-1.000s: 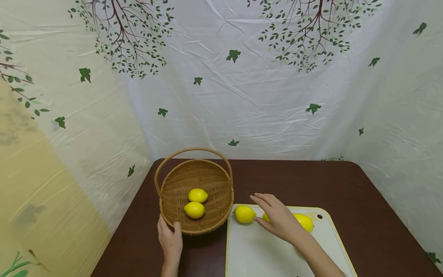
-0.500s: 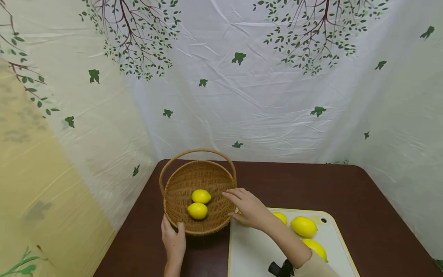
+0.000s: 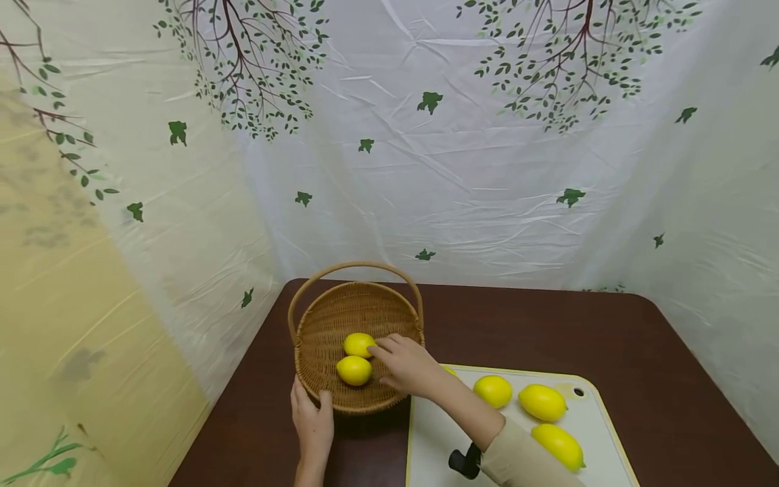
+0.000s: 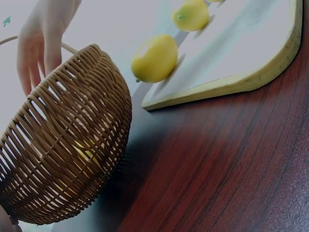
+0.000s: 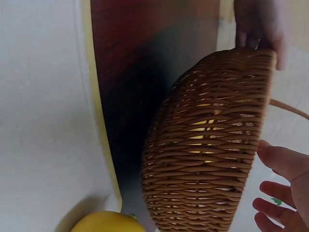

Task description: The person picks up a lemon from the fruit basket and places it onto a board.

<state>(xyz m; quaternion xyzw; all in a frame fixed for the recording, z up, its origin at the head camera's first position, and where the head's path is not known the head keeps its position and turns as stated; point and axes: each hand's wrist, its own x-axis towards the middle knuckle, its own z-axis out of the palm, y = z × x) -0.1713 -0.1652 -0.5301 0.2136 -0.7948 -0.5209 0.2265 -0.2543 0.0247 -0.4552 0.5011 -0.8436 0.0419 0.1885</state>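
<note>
A brown wicker basket (image 3: 362, 308) with a tall handle tilts toward me in the head view, left of centre. Two lemons lie in it, one upper (image 3: 357, 345) and one lower (image 3: 353, 371). My left hand (image 3: 313, 426) grips the near-left rim, thumb inside. My right hand (image 3: 406, 366) reaches over the right rim into the basket, fingertips beside the upper lemon; whether they touch it is unclear. In the right wrist view, that hand's fingers (image 5: 275, 193) are spread and loosely bent, with nothing seen between them.
A white cutting board (image 3: 438, 446) with a yellow edge lies right of the basket. Several lemons rest on it, including a middle one (image 3: 493, 391) and a near one (image 3: 558, 446). The dark wooden table (image 3: 535, 331) meets a white leaf-printed curtain (image 3: 389, 203) behind.
My right hand has moved left from above the board into the basket, uncovering lemons on the board. The left hand keeps its grip on the rim. The view has shifted slightly.
</note>
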